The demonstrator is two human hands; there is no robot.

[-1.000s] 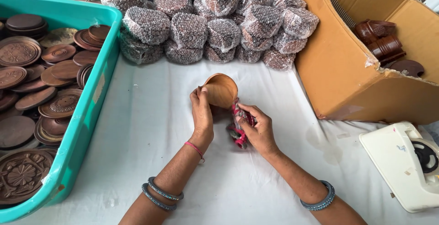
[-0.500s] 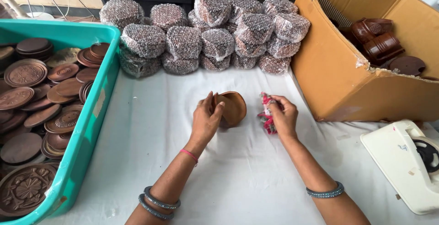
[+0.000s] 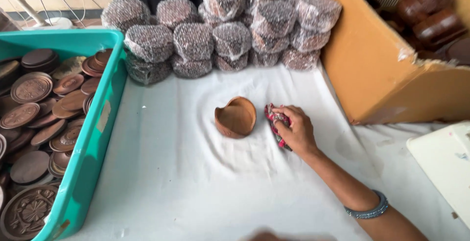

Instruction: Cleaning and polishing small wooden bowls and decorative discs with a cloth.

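The right hand lay curled around a crumpled red patterned cloth, gripping it beside the small brown clay bowl (resting alone, tilted, on the white sheet), the left hand out of view.

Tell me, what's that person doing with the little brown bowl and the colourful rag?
A person's right hand rests on the white cloth, fingers curled around a red patterned rag. Just beside it sits a small brown clay bowl, with nobody holding it. The left hand is out of sight. A teal crate of brown carved discs stands on the left, wrapped bundles are piled behind, and a cardboard box stands on the right.
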